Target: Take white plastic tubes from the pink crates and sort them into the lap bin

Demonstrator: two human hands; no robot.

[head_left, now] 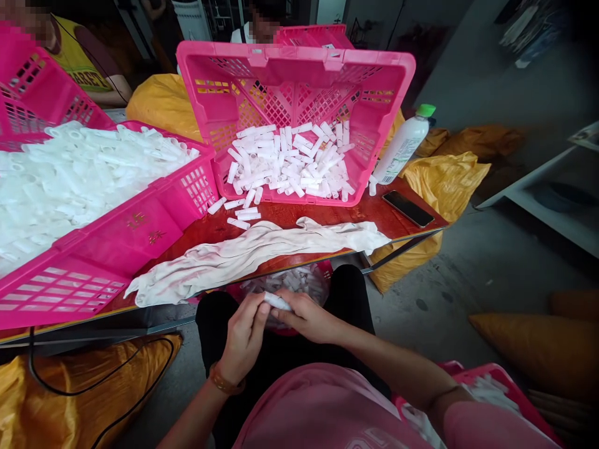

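A short white plastic tube [277, 302] lies between my hands above my lap. My left hand [244, 332] grips its left end with thumb and fingers. At the other end, my right hand [309, 317] is closed around it. Below them, between my knees, a pink container holds many similar white pieces [299, 282]. On the table ahead, a pink basket tipped on its side [299, 59] has a heap of white tubes [290, 159] in it. Several loose tubes [244, 213] lie on the red tabletop before it.
A large pink crate [154, 218] full of white tubes stands left. A white cloth [262, 246] stretches along the table's front edge. At right are a phone [408, 208] and a green-capped bottle [403, 148]. Yellow sacks [442, 181] surround the table; people sit beyond it.
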